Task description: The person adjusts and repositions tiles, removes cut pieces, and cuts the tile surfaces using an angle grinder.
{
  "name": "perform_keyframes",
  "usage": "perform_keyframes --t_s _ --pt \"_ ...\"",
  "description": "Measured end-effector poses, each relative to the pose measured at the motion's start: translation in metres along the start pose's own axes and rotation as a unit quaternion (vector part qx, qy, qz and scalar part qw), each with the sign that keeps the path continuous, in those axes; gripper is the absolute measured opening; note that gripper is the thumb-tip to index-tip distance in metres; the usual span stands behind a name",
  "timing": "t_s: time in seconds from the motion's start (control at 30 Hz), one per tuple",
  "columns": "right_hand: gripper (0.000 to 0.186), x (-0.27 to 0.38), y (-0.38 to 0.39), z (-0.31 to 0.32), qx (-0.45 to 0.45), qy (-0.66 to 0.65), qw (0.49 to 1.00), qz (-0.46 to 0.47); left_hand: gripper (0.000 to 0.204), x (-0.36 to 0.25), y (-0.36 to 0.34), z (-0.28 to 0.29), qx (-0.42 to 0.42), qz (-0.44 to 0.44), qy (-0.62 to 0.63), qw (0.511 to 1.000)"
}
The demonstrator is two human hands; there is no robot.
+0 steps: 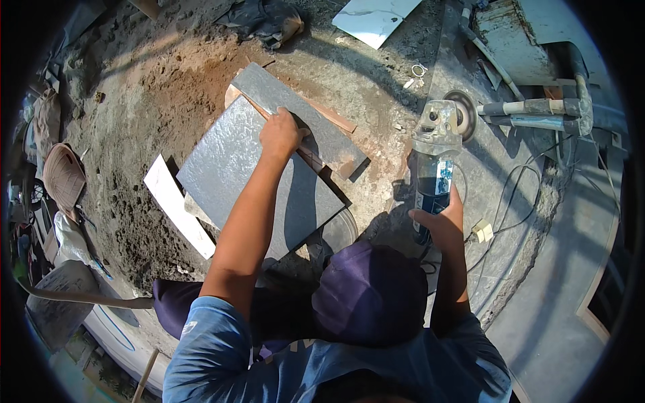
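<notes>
My right hand is wrapped round the body of an angle grinder. The grinder's metal head and round disc point away from me, over the concrete slab on the right. My left hand is closed at the far edge of a large dark grey tile, fingertips hidden partly by the hand itself. Just beyond lies a narrower grey tile piece, with a slanting gap between the two. Part of a round grey object shows under the large tile's near corner.
White tile pieces lie left and at the far side. A cable with a pale plug runs over the slab at right. Hammers rest beyond it. Loose soil covers the left ground; a hat lies farther left.
</notes>
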State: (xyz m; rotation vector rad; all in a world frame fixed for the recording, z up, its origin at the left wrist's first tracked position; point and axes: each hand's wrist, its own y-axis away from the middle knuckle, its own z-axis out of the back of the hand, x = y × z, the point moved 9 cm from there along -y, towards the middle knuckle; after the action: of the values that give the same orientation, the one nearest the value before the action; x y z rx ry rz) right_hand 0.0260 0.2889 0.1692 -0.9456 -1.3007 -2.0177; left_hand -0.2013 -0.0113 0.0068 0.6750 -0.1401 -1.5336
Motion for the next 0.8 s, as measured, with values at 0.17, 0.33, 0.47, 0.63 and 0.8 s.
perform_keyframes --t_s 0.17,0.33,0.47,0.63,0.8 --pt "0.070 0.003 0.000 0.010 -0.011 -0.013 1.000 0.017 0.119 -0.056 0.069 -0.019 0.019 -0.062 -0.035 0.997" --pt "0.070 -0.002 -0.004 0.008 -0.005 0.011 1.000 0.007 0.138 -0.079 0.088 -0.060 -0.051 -0.165 -0.051 0.984" --pt "0.069 -0.004 -0.004 0.004 -0.004 0.045 0.999 0.007 0.130 -0.076 0.086 -0.075 -0.064 -0.162 -0.027 0.984" --pt "0.071 -0.001 0.002 0.004 -0.014 0.028 0.999 0.012 0.120 -0.085 0.086 -0.068 -0.111 -0.186 -0.017 0.976" --pt "0.068 0.034 0.012 -0.008 -0.034 0.117 0.988 0.097 0.115 -0.064 0.085 -0.058 -0.131 -0.207 0.033 0.969"
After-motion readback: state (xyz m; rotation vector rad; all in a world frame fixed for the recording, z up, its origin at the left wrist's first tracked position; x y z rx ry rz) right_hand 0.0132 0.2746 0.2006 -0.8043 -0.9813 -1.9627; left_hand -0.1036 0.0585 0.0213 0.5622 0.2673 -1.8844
